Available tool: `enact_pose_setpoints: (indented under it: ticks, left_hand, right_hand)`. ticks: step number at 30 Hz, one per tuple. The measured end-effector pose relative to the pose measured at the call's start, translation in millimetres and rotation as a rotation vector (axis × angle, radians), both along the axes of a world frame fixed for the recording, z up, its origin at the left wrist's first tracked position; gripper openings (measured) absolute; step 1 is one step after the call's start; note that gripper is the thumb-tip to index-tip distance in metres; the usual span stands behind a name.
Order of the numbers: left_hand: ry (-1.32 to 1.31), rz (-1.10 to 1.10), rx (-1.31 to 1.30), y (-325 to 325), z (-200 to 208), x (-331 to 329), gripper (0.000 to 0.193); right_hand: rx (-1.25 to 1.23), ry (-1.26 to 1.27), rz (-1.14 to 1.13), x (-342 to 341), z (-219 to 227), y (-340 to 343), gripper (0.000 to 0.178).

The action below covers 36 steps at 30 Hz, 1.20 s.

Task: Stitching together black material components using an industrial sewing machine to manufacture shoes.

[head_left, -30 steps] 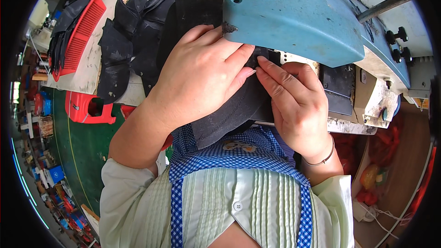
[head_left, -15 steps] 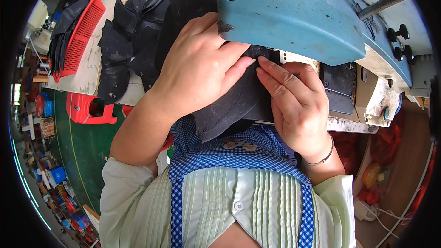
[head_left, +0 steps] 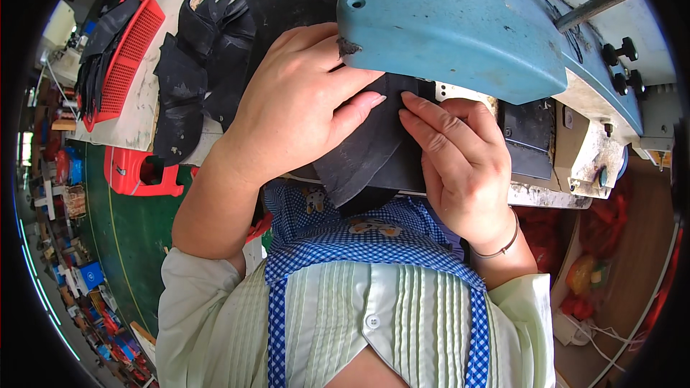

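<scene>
Both hands press flat on the black leather piece (head_left: 366, 151) at frame centre (long axis running up under the blue machine head (head_left: 460, 21)): left hand (head_left: 302, 100) spread wide, right hand (head_left: 463, 165) fingers together.

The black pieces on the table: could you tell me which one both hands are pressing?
The dark piece under the blue machine head; the others lie stacked untouched at left.

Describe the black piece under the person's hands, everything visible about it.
The black piece is a flat, flexible sheet, matte and faintly scuffed, looking like leather or synthetic. It lies on the machine bed under the blue sewing machine head, its far end hidden beneath that head. Its near corner droops over the table edge. The left hand presses it from the left, the right hand from the right.
</scene>
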State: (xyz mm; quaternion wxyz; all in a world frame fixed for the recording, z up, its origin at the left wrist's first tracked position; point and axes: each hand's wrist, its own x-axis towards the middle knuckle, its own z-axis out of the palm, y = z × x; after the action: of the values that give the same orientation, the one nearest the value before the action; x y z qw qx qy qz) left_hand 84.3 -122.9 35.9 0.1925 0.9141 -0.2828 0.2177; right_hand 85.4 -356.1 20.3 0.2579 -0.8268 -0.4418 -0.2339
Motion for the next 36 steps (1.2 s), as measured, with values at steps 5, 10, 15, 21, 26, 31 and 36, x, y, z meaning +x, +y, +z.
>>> enact_pose_setpoints:
  ticks: [5, 10, 15, 21, 26, 31, 36]
  left_hand:
    - [0.035, 0.009, 0.024, 2.8, 0.7, 0.0, 0.03]
    - [0.042, 0.017, 0.047, 4.6, 2.6, -1.0, 0.03]
    - [0.033, 0.034, 0.081, 4.5, 3.8, -3.7, 0.031]
    - [0.039, 0.081, 0.156, 1.9, 4.8, -9.6, 0.041]
    - [0.045, 0.074, 0.201, 0.1, 9.0, -13.6, 0.059]
    - [0.038, 0.094, 0.169, -0.7, 8.9, -11.0, 0.059]
    - [0.026, 0.106, 0.158, 0.8, 7.2, -4.2, 0.056]
  right_hand:
    - [0.007, 0.066, -0.013, -3.0, 5.7, 0.9, 0.04]
    - [0.011, 0.067, -0.015, -3.3, 5.1, 1.0, 0.039]
    - [0.01, 0.062, -0.017, -3.2, 5.2, 1.3, 0.038]
    - [0.012, 0.064, -0.018, -3.5, 4.9, 0.9, 0.036]
    - [0.016, 0.029, -0.02, -1.3, 0.9, 0.0, 0.036]
    - [0.025, 0.047, -0.026, -2.0, 2.7, 1.0, 0.034]
    - [0.035, 0.041, -0.039, -2.2, 3.5, 2.2, 0.037]
